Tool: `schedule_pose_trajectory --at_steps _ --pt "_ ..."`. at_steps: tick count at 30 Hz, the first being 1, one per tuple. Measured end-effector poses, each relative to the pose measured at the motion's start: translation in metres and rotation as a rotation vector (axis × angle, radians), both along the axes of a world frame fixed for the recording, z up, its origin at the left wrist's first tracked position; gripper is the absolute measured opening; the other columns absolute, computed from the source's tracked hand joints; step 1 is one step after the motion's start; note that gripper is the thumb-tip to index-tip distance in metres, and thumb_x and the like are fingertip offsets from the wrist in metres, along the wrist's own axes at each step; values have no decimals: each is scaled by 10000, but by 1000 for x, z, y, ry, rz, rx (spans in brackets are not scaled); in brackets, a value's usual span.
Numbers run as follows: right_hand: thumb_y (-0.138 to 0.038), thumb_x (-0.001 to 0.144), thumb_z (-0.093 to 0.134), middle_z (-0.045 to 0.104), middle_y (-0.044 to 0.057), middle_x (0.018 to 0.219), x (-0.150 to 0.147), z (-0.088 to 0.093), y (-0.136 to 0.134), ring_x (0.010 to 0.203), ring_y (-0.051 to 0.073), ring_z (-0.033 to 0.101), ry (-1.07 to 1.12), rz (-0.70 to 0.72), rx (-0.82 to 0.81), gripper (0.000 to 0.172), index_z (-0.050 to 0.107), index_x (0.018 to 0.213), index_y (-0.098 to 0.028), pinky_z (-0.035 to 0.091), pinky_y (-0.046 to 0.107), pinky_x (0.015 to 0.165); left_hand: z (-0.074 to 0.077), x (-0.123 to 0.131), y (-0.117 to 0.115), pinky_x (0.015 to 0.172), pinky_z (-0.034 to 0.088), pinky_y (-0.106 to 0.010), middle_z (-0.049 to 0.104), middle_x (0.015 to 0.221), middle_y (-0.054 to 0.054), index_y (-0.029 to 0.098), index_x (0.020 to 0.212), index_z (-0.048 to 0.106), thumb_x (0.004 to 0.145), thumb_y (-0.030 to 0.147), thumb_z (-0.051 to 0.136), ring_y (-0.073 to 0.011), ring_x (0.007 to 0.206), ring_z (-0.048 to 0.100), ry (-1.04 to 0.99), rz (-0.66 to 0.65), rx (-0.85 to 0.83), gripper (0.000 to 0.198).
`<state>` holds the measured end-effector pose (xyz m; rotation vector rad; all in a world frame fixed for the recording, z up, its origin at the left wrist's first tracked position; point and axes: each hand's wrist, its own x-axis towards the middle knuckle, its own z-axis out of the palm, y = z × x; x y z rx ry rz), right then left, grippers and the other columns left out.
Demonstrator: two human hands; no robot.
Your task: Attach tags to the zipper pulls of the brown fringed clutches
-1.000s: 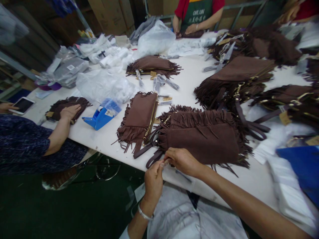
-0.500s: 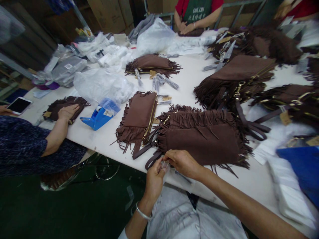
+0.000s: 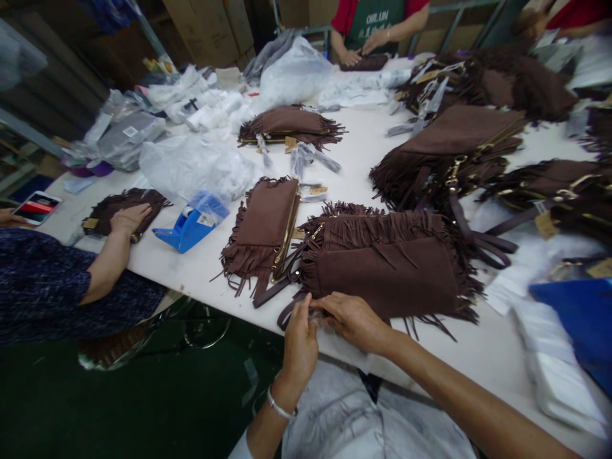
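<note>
Your left hand point(image 3: 300, 341) and right hand point(image 3: 354, 319) have moved onto the near edge of the fringed brown bag point(image 3: 392, 271) on the surface point(image 3: 363, 146). Fingers narrow, pinched together; contents hidden. Far green apron point(image 3: 377, 19) reads "OILUN".

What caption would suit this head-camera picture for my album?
Left hand and right hand meet at the near edge of a brown fringed suede bag on a crowded white table.

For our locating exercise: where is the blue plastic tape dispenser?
Head view, left of centre on the white table: the blue plastic tape dispenser lies between a co-worker's hand and a small brown fringed suede pouch.
</note>
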<state>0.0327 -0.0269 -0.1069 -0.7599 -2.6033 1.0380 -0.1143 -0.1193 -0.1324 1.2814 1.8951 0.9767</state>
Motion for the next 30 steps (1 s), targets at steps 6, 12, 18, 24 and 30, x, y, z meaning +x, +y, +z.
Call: schedule_pose_trajectory --at_steps 6,12,18,24,30 --pt "-114 853 549 686 61 1012 -8 -9 -1 930 193 572 -51 -17 33 267 634 1097 -178 412 285 817 2 4 6 1083 362 -415 536 1351 -127 185 1387 435 887 155 411 -242 1264 477 -13 -57 27 502" --pt "-148 887 532 688 49 877 -13 -13 -1 823 177 562 -58 -60 49 139 668 891 -173 385 270 735 3 -6 -2 1077 352 -396 562 1330 -110 196 1329 501 890 202 439 -231 1234 503 -137 -6 -31 443" --pt "-89 863 536 698 28 849 -14 -18 1 820 163 563 -1 -68 5 168 674 883 -184 379 255 745 8 -24 -34 827 497 -342 676 1057 -105 173 1111 603 851 317 552 -228 941 646 -311 107 -213 302" --pt "-77 848 534 693 27 848 -14 -20 -2 806 162 555 -20 -88 29 179 669 897 -183 378 266 753 7 -18 -36 640 492 -280 698 764 -63 142 906 627 748 391 678 -195 682 663 -615 155 -321 299" --pt "-93 862 532 667 30 891 -16 -19 -7 865 180 522 -76 -111 114 156 634 934 -187 382 267 747 7 -4 -24 582 474 -249 694 685 -60 132 834 624 675 386 736 -173 614 658 -794 331 -289 320"
